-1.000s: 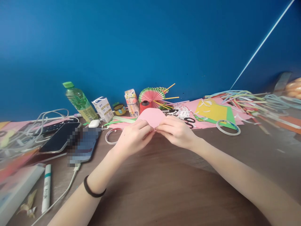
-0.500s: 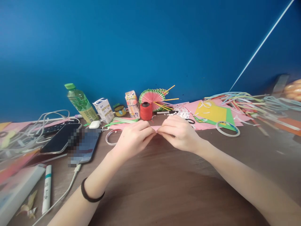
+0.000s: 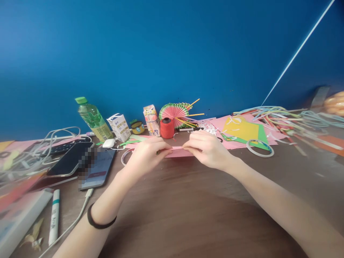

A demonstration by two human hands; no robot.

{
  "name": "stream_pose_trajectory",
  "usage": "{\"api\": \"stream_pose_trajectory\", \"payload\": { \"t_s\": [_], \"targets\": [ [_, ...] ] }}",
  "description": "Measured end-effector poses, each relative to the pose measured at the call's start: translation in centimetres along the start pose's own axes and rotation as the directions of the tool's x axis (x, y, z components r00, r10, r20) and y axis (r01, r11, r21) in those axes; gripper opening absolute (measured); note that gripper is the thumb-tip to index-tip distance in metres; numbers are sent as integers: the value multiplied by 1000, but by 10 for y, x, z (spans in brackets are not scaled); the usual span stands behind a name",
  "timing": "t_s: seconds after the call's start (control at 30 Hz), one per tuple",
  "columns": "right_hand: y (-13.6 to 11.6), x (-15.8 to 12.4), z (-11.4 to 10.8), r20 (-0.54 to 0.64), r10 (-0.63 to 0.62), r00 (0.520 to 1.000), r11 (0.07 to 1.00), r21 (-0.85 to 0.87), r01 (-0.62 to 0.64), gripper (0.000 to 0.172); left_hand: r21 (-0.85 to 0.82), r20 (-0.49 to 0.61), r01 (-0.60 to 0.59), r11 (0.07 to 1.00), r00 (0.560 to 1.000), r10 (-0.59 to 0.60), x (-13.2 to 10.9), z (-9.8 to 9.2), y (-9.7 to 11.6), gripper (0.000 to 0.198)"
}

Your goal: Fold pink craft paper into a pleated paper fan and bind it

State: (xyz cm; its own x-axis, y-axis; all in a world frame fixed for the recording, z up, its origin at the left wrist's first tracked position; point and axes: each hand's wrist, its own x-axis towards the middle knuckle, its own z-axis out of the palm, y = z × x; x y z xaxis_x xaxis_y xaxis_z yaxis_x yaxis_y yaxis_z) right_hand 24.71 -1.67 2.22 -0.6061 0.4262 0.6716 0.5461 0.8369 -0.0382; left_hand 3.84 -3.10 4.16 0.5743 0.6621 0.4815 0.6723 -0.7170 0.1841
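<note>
A piece of pink paper (image 3: pixel 177 153) stretches between my two hands, just above the brown table. My left hand (image 3: pixel 149 152) pinches its left part between thumb and fingers. At the right part, my right hand (image 3: pixel 205 148) grips it in the same way. Parts of the paper are hidden behind my fingers. Right behind the paper stands a red thread spool (image 3: pixel 167 129), with a pink and green pleated paper fan (image 3: pixel 174 111) behind it. A roll of tape (image 3: pixel 125 157) lies partly hidden beside my left hand.
On the left are a green bottle (image 3: pixel 94 118), a white box (image 3: pixel 119 128), phones (image 3: pixel 99 170), cables and a marker (image 3: pixel 54 218). To the right lie yellow paper (image 3: pixel 242 130), another tape roll (image 3: pixel 259 148) and many thin strips (image 3: pixel 290 122). A blue wall (image 3: pixel 172 46) rises behind.
My hands have moved apart along the pink paper, the left one shifting left. More of the paper now shows between my fingertips.
</note>
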Motion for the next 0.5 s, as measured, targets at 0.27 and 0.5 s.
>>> {"api": "stream_pose_trajectory", "payload": {
  "t_s": [0.27,0.5],
  "targets": [
    [1,1,-5,14,47,999,998,48,-47,25,4,-1,34,999,999,-34,-1,-3,-3,18],
    [4,-1,-7,23,100,995,988,113,-102,20,4,38,149,989,988,-149,-2,-9,-4,19]
  ]
}}
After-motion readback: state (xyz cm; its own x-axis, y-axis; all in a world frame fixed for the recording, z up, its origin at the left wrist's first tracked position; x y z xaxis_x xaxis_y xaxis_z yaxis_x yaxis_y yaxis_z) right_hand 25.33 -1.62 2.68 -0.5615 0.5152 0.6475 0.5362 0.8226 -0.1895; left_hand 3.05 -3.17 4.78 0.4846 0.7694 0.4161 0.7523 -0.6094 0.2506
